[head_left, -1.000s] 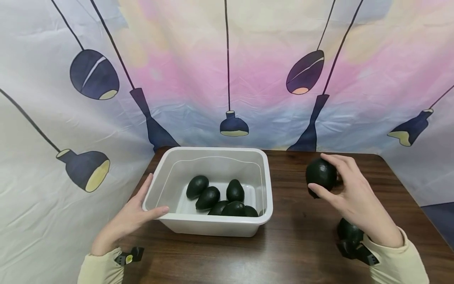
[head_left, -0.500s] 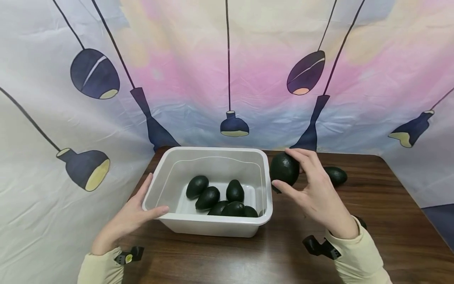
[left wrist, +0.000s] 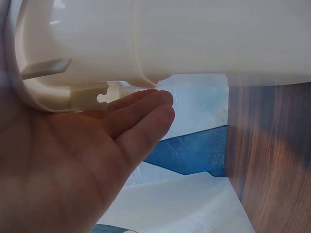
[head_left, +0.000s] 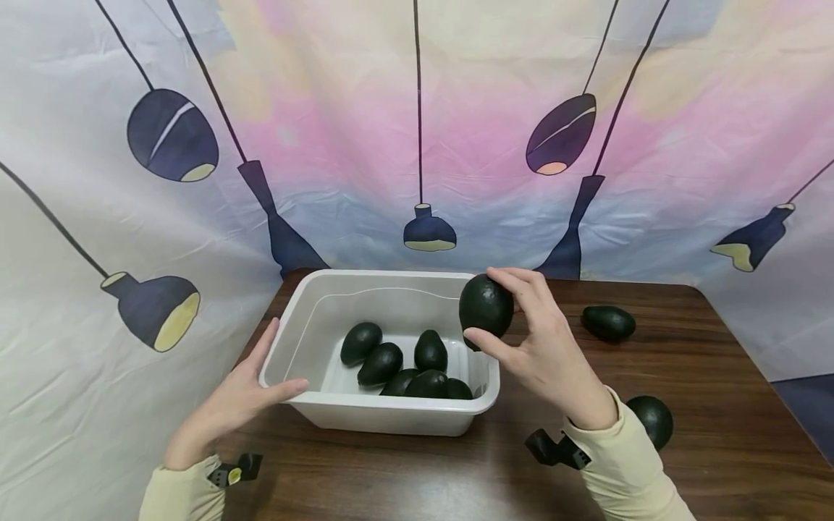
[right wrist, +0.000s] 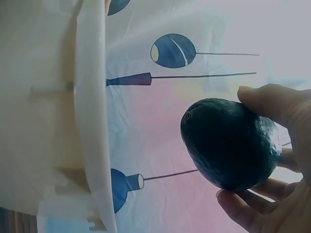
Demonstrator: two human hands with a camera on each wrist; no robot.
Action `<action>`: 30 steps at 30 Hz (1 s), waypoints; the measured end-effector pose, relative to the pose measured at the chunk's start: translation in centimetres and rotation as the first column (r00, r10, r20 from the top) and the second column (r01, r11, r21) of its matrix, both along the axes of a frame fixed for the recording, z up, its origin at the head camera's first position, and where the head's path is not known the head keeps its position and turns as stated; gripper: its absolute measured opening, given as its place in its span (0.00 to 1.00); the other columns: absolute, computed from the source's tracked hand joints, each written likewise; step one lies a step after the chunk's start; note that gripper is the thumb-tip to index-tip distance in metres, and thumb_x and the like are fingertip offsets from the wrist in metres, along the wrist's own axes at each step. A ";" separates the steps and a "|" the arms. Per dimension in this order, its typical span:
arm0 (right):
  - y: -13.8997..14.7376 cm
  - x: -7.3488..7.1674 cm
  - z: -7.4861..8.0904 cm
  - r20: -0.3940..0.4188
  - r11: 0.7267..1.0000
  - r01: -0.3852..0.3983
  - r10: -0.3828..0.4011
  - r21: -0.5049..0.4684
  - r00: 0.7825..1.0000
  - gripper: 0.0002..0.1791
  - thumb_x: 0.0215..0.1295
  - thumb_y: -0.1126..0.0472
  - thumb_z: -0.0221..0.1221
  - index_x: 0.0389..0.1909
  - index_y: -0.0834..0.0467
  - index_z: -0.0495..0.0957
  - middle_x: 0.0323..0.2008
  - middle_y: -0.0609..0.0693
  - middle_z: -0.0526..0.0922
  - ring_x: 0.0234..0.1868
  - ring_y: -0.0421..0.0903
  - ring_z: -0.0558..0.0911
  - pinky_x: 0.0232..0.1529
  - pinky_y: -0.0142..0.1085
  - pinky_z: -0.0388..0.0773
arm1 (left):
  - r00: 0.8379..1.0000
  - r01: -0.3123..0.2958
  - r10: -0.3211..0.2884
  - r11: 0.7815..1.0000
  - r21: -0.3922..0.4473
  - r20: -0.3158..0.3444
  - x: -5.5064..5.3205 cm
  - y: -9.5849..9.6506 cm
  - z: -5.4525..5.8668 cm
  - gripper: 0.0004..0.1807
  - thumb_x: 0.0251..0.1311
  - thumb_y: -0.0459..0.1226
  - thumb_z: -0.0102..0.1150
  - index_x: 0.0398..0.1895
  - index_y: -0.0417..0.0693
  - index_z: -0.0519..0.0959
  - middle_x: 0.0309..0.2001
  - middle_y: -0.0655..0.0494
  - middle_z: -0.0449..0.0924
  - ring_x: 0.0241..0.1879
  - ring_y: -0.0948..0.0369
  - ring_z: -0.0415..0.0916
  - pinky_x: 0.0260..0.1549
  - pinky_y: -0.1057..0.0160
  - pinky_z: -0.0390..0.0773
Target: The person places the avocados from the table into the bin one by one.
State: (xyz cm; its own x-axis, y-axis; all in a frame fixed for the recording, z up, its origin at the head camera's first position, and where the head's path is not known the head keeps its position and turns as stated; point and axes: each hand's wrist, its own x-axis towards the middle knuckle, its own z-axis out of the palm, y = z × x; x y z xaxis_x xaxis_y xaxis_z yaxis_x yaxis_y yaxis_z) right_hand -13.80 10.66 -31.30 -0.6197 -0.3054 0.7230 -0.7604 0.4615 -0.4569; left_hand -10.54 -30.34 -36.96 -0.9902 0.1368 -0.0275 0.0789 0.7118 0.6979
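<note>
My right hand (head_left: pixel 544 340) holds a dark green avocado (head_left: pixel 486 305) between thumb and fingers, over the right rim of the white plastic bin (head_left: pixel 384 400). In the right wrist view the held avocado (right wrist: pixel 231 143) is beside the bin's wall (right wrist: pixel 90 116), with fingers below it and the thumb above. At the bin's front left corner rests my left hand (head_left: pixel 237 394), its thumb over the rim and its fingers along the outside. Those fingers (left wrist: pixel 141 121) look nearly straight under the rim in the left wrist view. Several avocados (head_left: pixel 381 364) lie on the bin's floor.
Two loose avocados are on the brown wooden table (head_left: pixel 534 477): one at the back right (head_left: pixel 608 323), the other avocado (head_left: pixel 651 421) partly behind my right sleeve. A fabric backdrop (head_left: pixel 365 130) with printed lamps hangs behind the table.
My right hand has carried the avocado leftward from above the table's right side to the bin's right rim. The two loose avocados have come into fuller view. My left hand stays put.
</note>
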 end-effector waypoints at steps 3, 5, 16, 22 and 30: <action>-0.4 -0.1 0.0 0.004 1.000 -0.021 0.021 0.004 1.000 0.41 0.47 0.58 0.72 0.65 0.53 0.67 0.59 0.51 0.67 0.56 0.45 0.70 0.49 0.35 0.71 | 1.000 0.003 -0.003 1.000 -0.002 -0.003 0.0 0.0 0.0 0.56 0.55 0.50 0.64 0.73 0.71 0.30 0.74 0.45 0.37 0.67 0.36 0.46 0.54 0.32 0.56; -0.6 -0.2 0.0 0.012 0.999 -0.039 0.039 0.009 0.999 0.41 0.48 0.58 0.72 0.65 0.53 0.67 0.59 0.51 0.67 0.55 0.45 0.71 0.48 0.36 0.71 | 1.000 0.005 -0.005 1.000 0.003 -0.002 0.0 0.0 0.0 0.56 0.55 0.49 0.64 0.73 0.71 0.30 0.74 0.44 0.37 0.67 0.37 0.46 0.54 0.32 0.56; -2.2 -0.5 -0.3 0.062 0.993 -0.110 0.107 0.043 0.992 0.39 0.51 0.54 0.70 0.66 0.50 0.66 0.60 0.48 0.65 0.58 0.43 0.69 0.53 0.36 0.70 | 1.000 0.002 -0.002 1.000 0.013 0.000 0.1 0.1 0.1 0.56 0.54 0.49 0.65 0.73 0.72 0.30 0.73 0.41 0.39 0.67 0.37 0.47 0.54 0.33 0.56; -2.9 -0.6 -0.3 0.066 0.985 -0.161 0.157 0.056 0.985 0.38 0.53 0.54 0.69 0.66 0.51 0.66 0.60 0.48 0.64 0.60 0.42 0.66 0.55 0.34 0.68 | 1.000 0.002 -0.002 1.000 0.014 0.006 0.0 -0.1 0.0 0.56 0.55 0.50 0.64 0.73 0.73 0.30 0.73 0.42 0.38 0.67 0.36 0.47 0.54 0.32 0.56; -2.8 -0.5 0.4 0.019 0.983 -0.175 0.175 0.055 0.984 0.34 0.56 0.58 0.67 0.64 0.56 0.68 0.61 0.50 0.66 0.62 0.46 0.66 0.59 0.37 0.65 | 1.000 -0.001 0.001 1.000 0.003 0.014 0.1 0.1 0.1 0.56 0.55 0.50 0.63 0.72 0.74 0.29 0.74 0.42 0.38 0.66 0.36 0.47 0.53 0.32 0.57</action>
